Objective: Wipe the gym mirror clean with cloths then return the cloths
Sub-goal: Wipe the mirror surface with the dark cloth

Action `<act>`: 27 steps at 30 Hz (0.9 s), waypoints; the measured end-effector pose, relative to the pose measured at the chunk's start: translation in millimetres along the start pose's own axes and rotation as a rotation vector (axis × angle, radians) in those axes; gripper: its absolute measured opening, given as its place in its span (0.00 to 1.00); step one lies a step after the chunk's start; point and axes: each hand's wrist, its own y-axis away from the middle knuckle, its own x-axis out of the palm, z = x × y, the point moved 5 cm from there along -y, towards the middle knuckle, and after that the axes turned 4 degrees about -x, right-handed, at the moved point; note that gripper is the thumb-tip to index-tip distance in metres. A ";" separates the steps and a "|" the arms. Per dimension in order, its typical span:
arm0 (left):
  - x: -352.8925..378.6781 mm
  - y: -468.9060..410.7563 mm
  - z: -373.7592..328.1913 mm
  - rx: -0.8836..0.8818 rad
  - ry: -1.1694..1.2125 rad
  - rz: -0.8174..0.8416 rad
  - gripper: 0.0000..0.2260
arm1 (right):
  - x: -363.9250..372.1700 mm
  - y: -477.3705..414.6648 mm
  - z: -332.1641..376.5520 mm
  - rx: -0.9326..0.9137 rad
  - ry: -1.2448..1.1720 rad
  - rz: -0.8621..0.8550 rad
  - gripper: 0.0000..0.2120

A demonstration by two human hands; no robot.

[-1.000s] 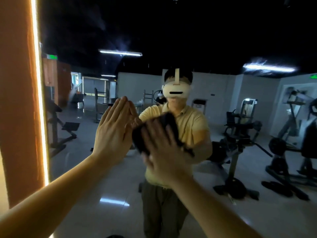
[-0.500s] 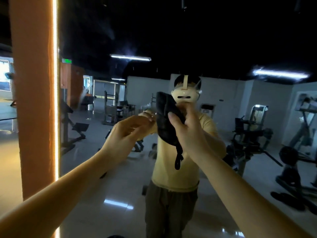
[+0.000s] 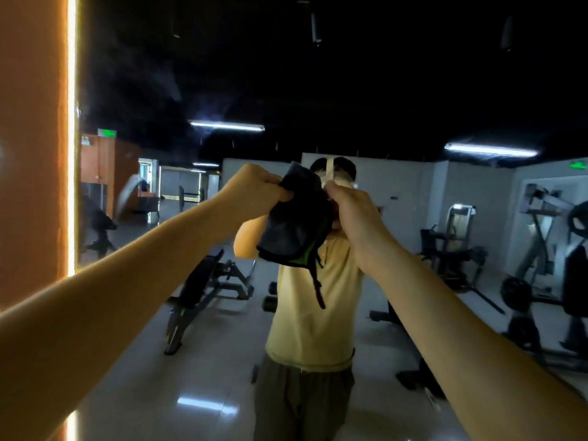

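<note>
**Dark cloth held up by 2 hands in front of the gym mirror**

The cloth [image 3: 294,224] hangs at about head height in the middle of the view, held between both hands in front of the mirror [image 3: 413,90]. Whether it touches the glass cannot be told. Its long axis runs nearly upright, leaning a little to the left toward the bottom. 1 corner pokes up above the knuckles and the bunched lower edge points at the floor. A green trim [image 3: 307,257] shows along the lower right edge, and 1 thin dark strand [image 3: 318,288] dangles straight down from it.

The left hand [image 3: 254,189] grips the cloth's upper left side, with its fingers curled tight together into the fabric. The right hand [image 3: 353,211] holds the upper right side. It is seen from the back with the fingers bent round the cloth, and the fingertips themselves are hidden behind the fabric. The 2 hands sit close, with only the cloth's width between them, and both forearms reach up from the lower corners.

Behind the cloth, the glass shows the reflected person [image 3: 305,313] in a yellow shirt. A weight bench [image 3: 203,288] lies to the left of that figure, and 2 ceiling lights [image 3: 227,125] glow above. A bright light strip [image 3: 71,122] runs up the mirror's left edge beside an orange wall [image 3: 31,154].
</note>
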 end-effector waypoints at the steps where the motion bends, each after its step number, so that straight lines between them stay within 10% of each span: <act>1: 0.4 -6.3 -4.5 -0.011 0.015 -0.025 0.11 | 1.9 -2.2 1.1 -0.026 0.066 0.001 0.13; 7: 13.3 -12.1 -23.0 0.255 -0.094 -0.402 0.02 | -17.5 -17.9 11.3 -0.250 0.478 -0.208 0.02; 14: 73.9 -11.8 -23.5 0.980 -0.559 -0.433 0.20 | -43.0 -8.6 12.7 -0.447 0.747 -0.410 0.04; 23: 24.1 34.4 182.8 0.625 -0.799 -0.433 0.30 | -16.4 38.4 -41.5 -0.716 1.232 -0.276 0.20; 27: 25.9 22.1 125.6 0.559 -0.722 -0.501 0.32 | -14.0 42.5 -45.7 -0.660 1.255 -0.239 0.23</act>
